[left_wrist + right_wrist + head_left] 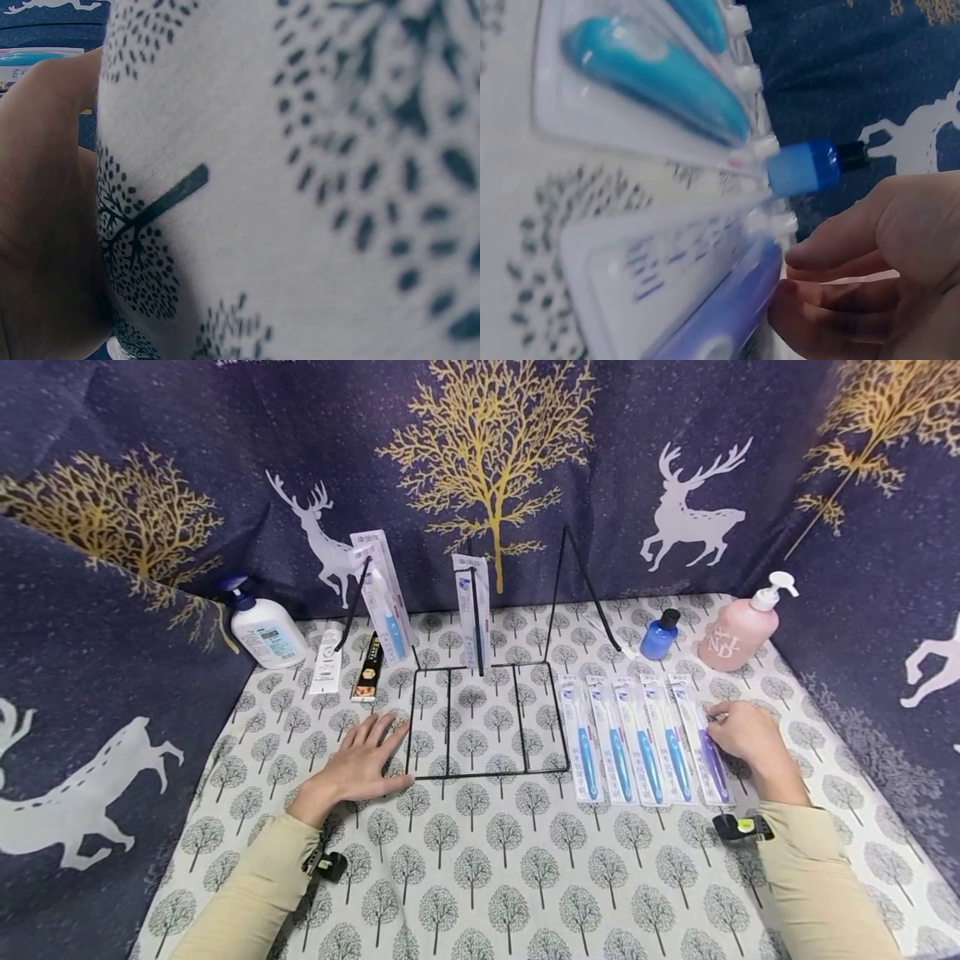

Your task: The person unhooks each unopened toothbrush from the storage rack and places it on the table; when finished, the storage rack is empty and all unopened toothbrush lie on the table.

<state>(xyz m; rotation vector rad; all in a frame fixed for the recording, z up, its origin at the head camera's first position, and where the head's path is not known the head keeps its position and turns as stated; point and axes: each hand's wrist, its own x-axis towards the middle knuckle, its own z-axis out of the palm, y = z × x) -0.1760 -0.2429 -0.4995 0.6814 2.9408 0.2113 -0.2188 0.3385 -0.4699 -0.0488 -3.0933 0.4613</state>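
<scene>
In the head view my left hand (pixel 363 760) rests on the tablecloth with its fingers spread, at the left side of a black wire rack (pixel 487 773). Its thumb lies by the rack's front left corner. My right hand (pixel 748 739) pinches the right edge of a packaged purple toothbrush (pixel 712 756), which lies flat. In the right wrist view thumb and fingertips meet beside the purple handle (pixel 735 300). Several packaged blue toothbrushes (pixel 647 752) lie in a row to its left. Other toothbrush packs (pixel 386 602) hang on the rack's left arm, and one pack (pixel 472 610) on the middle arm.
Behind my left hand are a white pump bottle (pixel 268 633), a white tube (pixel 327 658) and a black box (pixel 369 668). A blue bottle (pixel 660 635) and a pink pump bottle (pixel 740 628) stand at the back right. A dark patterned cloth (pixel 510 485) hangs behind.
</scene>
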